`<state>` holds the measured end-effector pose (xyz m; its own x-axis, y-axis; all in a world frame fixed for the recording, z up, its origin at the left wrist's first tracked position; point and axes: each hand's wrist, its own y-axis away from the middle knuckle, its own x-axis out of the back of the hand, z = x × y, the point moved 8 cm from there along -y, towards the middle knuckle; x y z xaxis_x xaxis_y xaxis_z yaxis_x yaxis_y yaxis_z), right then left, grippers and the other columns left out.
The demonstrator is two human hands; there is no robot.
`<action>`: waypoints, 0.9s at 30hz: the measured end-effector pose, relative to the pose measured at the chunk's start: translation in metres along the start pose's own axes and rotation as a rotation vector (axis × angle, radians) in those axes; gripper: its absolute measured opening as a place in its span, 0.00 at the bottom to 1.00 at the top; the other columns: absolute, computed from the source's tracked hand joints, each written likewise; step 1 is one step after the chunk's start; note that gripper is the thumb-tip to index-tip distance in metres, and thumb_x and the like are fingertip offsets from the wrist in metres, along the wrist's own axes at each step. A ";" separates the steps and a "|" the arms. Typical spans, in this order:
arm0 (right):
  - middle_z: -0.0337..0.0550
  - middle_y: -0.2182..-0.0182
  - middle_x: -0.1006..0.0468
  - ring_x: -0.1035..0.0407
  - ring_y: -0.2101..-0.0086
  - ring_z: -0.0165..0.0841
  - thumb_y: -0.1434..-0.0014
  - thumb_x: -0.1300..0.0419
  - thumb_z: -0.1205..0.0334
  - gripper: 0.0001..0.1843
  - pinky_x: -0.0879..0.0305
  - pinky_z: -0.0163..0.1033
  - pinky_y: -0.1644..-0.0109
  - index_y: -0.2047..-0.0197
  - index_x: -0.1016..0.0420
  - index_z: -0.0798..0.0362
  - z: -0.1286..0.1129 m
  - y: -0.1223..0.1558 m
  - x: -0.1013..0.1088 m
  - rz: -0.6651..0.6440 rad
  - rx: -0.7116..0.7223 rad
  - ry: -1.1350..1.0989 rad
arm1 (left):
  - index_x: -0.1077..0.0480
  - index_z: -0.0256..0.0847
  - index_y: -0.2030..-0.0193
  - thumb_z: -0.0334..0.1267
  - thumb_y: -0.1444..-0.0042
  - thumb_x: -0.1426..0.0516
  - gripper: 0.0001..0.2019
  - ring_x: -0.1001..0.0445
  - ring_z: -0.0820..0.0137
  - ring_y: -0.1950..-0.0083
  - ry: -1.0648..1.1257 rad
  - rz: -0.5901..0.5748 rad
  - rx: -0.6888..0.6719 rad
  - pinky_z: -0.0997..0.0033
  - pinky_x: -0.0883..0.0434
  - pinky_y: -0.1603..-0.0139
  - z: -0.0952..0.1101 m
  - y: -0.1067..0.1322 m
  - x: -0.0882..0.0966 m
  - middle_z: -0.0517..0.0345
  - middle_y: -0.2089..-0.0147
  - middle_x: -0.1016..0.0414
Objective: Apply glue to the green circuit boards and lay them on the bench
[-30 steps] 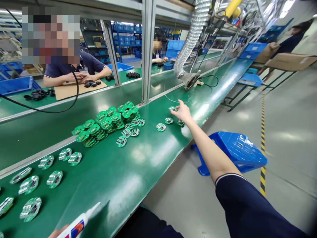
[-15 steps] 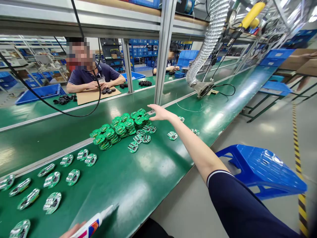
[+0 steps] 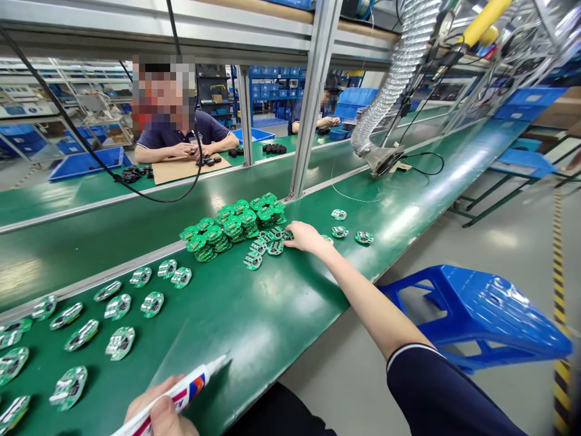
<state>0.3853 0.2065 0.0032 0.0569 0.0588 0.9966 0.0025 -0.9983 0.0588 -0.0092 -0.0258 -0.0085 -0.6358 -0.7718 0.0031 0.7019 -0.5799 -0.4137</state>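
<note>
Now narrowing right hand (image 3: 305,237), earlier wide, at circuit boards (image 3: 275,248) left of it (hold unclear), gripping tube (image 3: 198,383) in left hand (image 3: 166,416).

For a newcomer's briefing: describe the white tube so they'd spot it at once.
Find the long green worktop, then its near edge, low in view. There the left hand holds a white tube, nozzle pointing up and right. Unlike the flat, rounded circuit boards to its left, it is long and slim with orange-and-blue print.
</note>
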 end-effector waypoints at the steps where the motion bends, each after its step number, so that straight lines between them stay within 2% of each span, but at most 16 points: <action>1: 0.52 0.46 0.21 0.23 0.48 0.42 0.30 0.33 0.52 0.20 0.25 0.52 0.42 0.42 0.23 0.56 -0.002 0.011 -0.001 0.020 0.007 -0.015 | 0.24 0.39 0.70 0.54 0.39 0.35 0.19 0.29 0.67 0.74 -0.009 -0.009 -0.028 0.60 0.32 0.67 0.004 -0.001 -0.001 0.55 0.70 0.22; 5: 0.56 0.52 0.19 0.22 0.51 0.45 0.34 0.31 0.56 0.22 0.26 0.47 0.43 0.43 0.20 0.62 -0.010 0.067 -0.005 0.089 0.057 -0.085 | 0.27 0.38 0.72 0.51 0.39 0.33 0.19 0.26 0.65 0.73 0.071 0.040 -0.134 0.59 0.28 0.68 0.012 -0.002 0.001 0.55 0.70 0.23; 8: 0.54 0.53 0.20 0.23 0.50 0.46 0.36 0.30 0.59 0.23 0.26 0.47 0.43 0.41 0.21 0.60 -0.023 0.112 -0.014 0.106 0.110 -0.148 | 0.26 0.36 0.73 0.46 0.40 0.32 0.17 0.25 0.66 0.75 0.156 0.018 -0.182 0.60 0.28 0.71 0.012 -0.001 -0.002 0.55 0.69 0.22; 10: 0.53 0.51 0.20 0.24 0.49 0.45 0.37 0.30 0.61 0.24 0.26 0.48 0.42 0.39 0.22 0.57 -0.039 0.140 -0.021 0.126 0.169 -0.215 | 0.25 0.36 0.70 0.44 0.38 0.33 0.15 0.23 0.66 0.74 0.181 -0.032 -0.195 0.61 0.26 0.70 0.014 0.000 -0.005 0.54 0.68 0.20; 14: 0.50 0.49 0.20 0.25 0.51 0.47 0.36 0.32 0.64 0.29 0.25 0.55 0.45 0.33 0.27 0.49 -0.086 0.183 -0.030 0.228 0.385 -0.419 | 0.23 0.36 0.67 0.42 0.33 0.37 0.13 0.22 0.66 0.70 0.132 -0.119 -0.216 0.64 0.24 0.68 0.028 0.009 -0.014 0.54 0.67 0.20; 17: 0.53 0.43 0.22 0.27 0.47 0.50 0.35 0.31 0.59 0.38 0.28 0.60 0.43 0.26 0.37 0.46 -0.110 0.196 -0.037 0.269 0.461 -0.515 | 0.21 0.37 0.63 0.43 0.30 0.40 0.14 0.21 0.67 0.67 0.049 -0.266 -0.186 0.68 0.24 0.66 0.035 0.017 -0.031 0.53 0.65 0.19; 19: 0.55 0.41 0.23 0.28 0.44 0.52 0.36 0.28 0.52 0.42 0.29 0.61 0.42 0.25 0.39 0.46 -0.114 0.197 -0.042 0.298 0.461 -0.544 | 0.20 0.37 0.61 0.45 0.28 0.41 0.15 0.20 0.69 0.66 0.003 -0.335 -0.142 0.71 0.24 0.66 0.036 0.021 -0.040 0.52 0.64 0.19; 21: 0.55 0.44 0.22 0.27 0.46 0.52 0.37 0.27 0.48 0.39 0.30 0.60 0.44 0.29 0.34 0.48 -0.115 0.194 -0.045 0.313 0.463 -0.554 | 0.20 0.38 0.61 0.47 0.28 0.42 0.16 0.20 0.69 0.67 -0.019 -0.354 -0.106 0.73 0.25 0.68 0.036 0.023 -0.044 0.52 0.63 0.19; 24: 0.50 0.50 0.19 0.27 0.51 0.48 0.34 0.29 0.51 0.25 0.31 0.55 0.47 0.38 0.25 0.49 -0.117 0.191 -0.045 0.320 0.511 -0.562 | 0.19 0.38 0.61 0.47 0.28 0.42 0.16 0.20 0.70 0.68 -0.020 -0.348 -0.087 0.74 0.25 0.69 0.036 0.024 -0.045 0.52 0.63 0.18; 25: 0.50 0.51 0.19 0.27 0.52 0.47 0.34 0.29 0.51 0.24 0.31 0.54 0.48 0.39 0.25 0.49 -0.117 0.191 -0.044 0.325 0.524 -0.566 | 0.19 0.38 0.61 0.47 0.28 0.41 0.16 0.21 0.70 0.68 -0.022 -0.341 -0.086 0.74 0.26 0.70 0.036 0.023 -0.045 0.52 0.63 0.18; 27: 0.49 0.52 0.19 0.27 0.52 0.47 0.34 0.29 0.51 0.31 0.31 0.54 0.48 0.32 0.30 0.48 -0.117 0.189 -0.041 0.326 0.533 -0.567 | 0.19 0.37 0.62 0.48 0.29 0.41 0.17 0.21 0.70 0.69 -0.034 -0.320 -0.085 0.74 0.25 0.70 0.036 0.022 -0.044 0.52 0.64 0.18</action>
<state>0.2663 0.0157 -0.0197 0.6286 -0.1001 0.7713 0.3617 -0.8403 -0.4038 0.0461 -0.0139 0.0148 -0.8077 -0.5629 0.1754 0.4376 -0.7717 -0.4615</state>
